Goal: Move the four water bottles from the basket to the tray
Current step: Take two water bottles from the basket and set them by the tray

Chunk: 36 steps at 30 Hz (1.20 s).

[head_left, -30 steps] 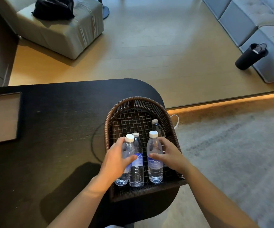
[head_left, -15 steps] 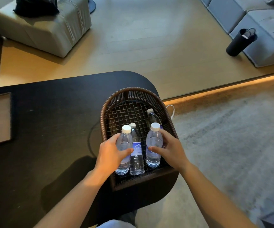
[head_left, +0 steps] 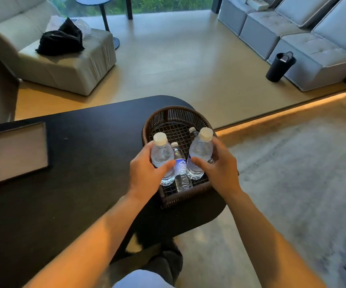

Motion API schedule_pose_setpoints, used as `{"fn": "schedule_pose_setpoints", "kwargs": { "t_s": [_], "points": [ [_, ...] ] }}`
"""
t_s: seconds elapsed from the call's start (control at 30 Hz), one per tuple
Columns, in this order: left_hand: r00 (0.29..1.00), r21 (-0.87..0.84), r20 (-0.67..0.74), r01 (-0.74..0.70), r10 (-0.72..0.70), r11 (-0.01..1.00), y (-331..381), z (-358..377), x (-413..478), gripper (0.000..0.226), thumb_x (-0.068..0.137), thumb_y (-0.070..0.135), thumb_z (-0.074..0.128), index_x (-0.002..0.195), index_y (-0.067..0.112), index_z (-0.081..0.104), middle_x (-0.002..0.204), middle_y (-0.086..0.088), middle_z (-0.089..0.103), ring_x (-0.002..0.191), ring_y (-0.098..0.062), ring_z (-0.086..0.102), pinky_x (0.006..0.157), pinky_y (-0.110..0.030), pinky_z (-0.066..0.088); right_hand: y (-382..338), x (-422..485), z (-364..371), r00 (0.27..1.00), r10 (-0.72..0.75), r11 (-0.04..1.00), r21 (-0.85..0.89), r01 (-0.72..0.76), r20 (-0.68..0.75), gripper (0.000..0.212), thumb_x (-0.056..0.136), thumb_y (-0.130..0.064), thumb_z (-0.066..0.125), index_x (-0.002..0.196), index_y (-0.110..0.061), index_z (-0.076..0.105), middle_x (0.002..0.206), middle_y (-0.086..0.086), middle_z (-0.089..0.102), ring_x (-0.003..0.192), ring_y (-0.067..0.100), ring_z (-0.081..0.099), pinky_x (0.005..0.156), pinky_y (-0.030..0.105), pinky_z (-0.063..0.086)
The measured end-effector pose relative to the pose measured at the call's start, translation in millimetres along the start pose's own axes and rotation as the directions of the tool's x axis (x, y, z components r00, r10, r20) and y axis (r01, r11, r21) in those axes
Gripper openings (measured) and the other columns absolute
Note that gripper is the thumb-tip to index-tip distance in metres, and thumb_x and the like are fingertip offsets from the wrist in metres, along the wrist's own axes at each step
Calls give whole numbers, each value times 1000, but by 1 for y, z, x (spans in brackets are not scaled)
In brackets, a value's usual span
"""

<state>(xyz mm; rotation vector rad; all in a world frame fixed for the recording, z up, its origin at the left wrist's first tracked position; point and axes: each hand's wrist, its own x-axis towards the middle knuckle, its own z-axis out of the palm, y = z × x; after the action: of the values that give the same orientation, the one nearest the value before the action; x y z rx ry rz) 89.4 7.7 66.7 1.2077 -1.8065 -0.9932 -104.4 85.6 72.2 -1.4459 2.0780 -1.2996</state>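
Observation:
A brown woven basket stands at the right end of the black table. My left hand grips a clear water bottle with a white cap, raised above the basket floor. My right hand grips a second bottle, also raised and tilted slightly. Between them a third bottle with a blue label stands in the basket. Only the cap of a fourth bottle shows behind the right one. The tray, flat with a dark rim, lies at the table's left end.
A pale armchair with a black bag on it stands beyond the table. A grey sofa and a black cylindrical bin are at the far right. A grey rug lies to the right of the table.
Both hands have lifted their bottles up off the basket floor. The view has tilted up, so more of the room and the tray shows.

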Motion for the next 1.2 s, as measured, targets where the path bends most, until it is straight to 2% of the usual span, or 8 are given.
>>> {"fn": "schedule_pose_setpoints", "kwargs": {
  "t_s": [0.13, 0.3, 0.6, 0.7, 0.83, 0.9, 1.0, 1.2],
  "points": [
    [997, 42, -16, -72, 72, 997, 3, -46, -39, 66, 79, 27, 87, 138, 13, 60, 129, -4, 72, 118, -17, 69, 93, -37, 61, -36, -38, 12, 1000, -26, 999, 31, 26, -4, 68, 82, -27, 86, 142, -19, 53, 135, -6, 64, 124, 6, 58, 102, 34, 56],
    [996, -21, 3, 85, -85, 996, -5, -108, -81, 65, 79, 27, 88, 137, 25, 58, 121, 12, 68, 112, -10, 67, 96, -34, 58, -86, -77, 45, 994, 59, 991, 116, -70, 96, 71, 81, -24, 88, 142, -25, 53, 138, -5, 63, 126, 8, 56, 108, 38, 51],
    [953, -15, -146, 266, -266, 964, -59, -219, -127, 70, 77, 25, 90, 138, 23, 57, 124, 4, 70, 113, -17, 67, 97, -38, 59, -151, -115, 147, 952, -41, 987, 160, -9, 303, 67, 82, -26, 87, 139, -28, 52, 135, -8, 64, 123, 8, 60, 104, 34, 54],
    [930, -14, -222, 296, -292, 955, -82, -258, -132, 68, 76, 24, 91, 136, 21, 59, 121, 2, 70, 112, -17, 68, 97, -40, 59, -173, -118, 189, 926, -56, 983, 185, -15, 373, 64, 82, -26, 87, 134, -36, 51, 129, -17, 62, 119, 6, 61, 99, 27, 53],
    [900, 52, -323, 324, -292, 945, -116, -308, -132, 68, 77, 22, 90, 137, 17, 58, 125, -4, 70, 116, -19, 66, 94, -32, 57, -199, -114, 249, 884, -34, 981, 183, -59, 466, 64, 82, -25, 88, 128, -43, 48, 122, -20, 60, 111, 6, 61, 91, 21, 52],
    [884, 85, -358, 351, -300, 933, -134, -333, -126, 68, 76, 22, 90, 136, 17, 59, 126, -5, 70, 116, -20, 67, 92, -31, 56, -211, -108, 282, 860, -32, 982, 175, -67, 509, 65, 81, -24, 88, 131, -40, 49, 120, -19, 59, 109, 7, 61, 93, 26, 54],
    [853, 57, -369, 418, -369, 907, -165, -370, -109, 67, 75, 25, 91, 134, 20, 60, 124, -1, 71, 114, -19, 68, 96, -40, 58, -231, -95, 333, 836, -6, 988, 131, -79, 549, 69, 81, -23, 88, 139, -27, 51, 121, -16, 58, 110, 9, 58, 95, 32, 54],
    [832, 46, -379, 454, -405, 890, -232, -439, -59, 61, 73, 23, 93, 126, 20, 62, 116, 3, 70, 109, -15, 68, 94, -40, 59, -264, -61, 440, 812, 4, 992, 102, -78, 583, 70, 80, -19, 88, 139, -24, 50, 129, -4, 64, 114, 13, 61, 102, 38, 55]
  ]
}}
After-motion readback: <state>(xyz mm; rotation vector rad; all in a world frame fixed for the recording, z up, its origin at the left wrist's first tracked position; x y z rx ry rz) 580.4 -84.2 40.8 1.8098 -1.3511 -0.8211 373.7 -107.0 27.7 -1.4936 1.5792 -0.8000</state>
